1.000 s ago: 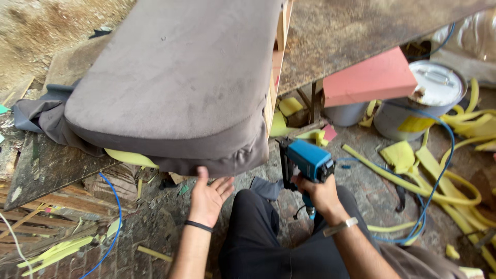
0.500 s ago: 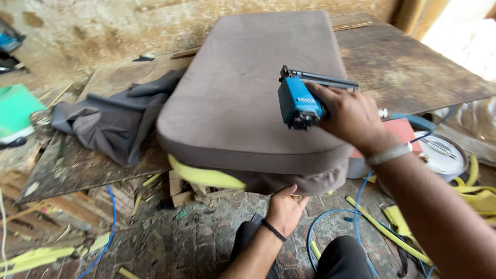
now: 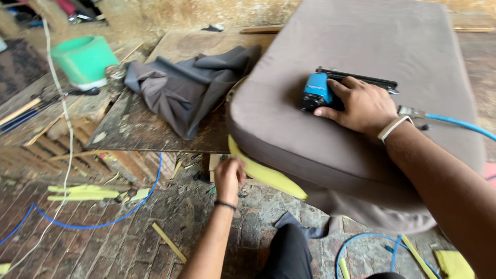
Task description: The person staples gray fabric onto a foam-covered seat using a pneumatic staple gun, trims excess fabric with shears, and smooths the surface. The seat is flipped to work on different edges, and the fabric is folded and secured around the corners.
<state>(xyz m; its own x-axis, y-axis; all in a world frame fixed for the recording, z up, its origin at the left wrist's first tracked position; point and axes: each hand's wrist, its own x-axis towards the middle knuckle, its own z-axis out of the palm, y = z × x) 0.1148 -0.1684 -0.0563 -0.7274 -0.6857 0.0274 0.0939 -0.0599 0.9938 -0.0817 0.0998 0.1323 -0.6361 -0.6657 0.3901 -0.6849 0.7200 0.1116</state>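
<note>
Resting on top of the grey-brown upholstered cushion (image 3: 361, 77), the blue pneumatic staple gun (image 3: 330, 90) is held by the right hand (image 3: 361, 106); the grip is closed over the rear of the tool body, fingers wrapped across its black top rail. A pale band is worn at the right wrist. A blue air hose (image 3: 457, 124) is seen running from the metal fitting just behind the hand toward the right edge of view.

The cushion is lying flat on a worn wooden tabletop (image 3: 134, 126), its near edge overhanging the front. A strip of yellow foam (image 3: 266, 173) is exposed below the cushion's near-left corner. The left hand (image 3: 229, 178) is placed at the left end of that strip, fingers curled and touching it; whether the foam is actually pinched cannot be told. A dark band is noted on the left wrist.

A loose grey cloth (image 3: 186, 85) is bunched on the tabletop just beside the cushion's left side. A green bucket (image 3: 85, 59) stands farther left. Yellow foam offcuts (image 3: 82, 192) and a second blue hose (image 3: 98, 223) are scattered on the brick floor (image 3: 129, 248).
</note>
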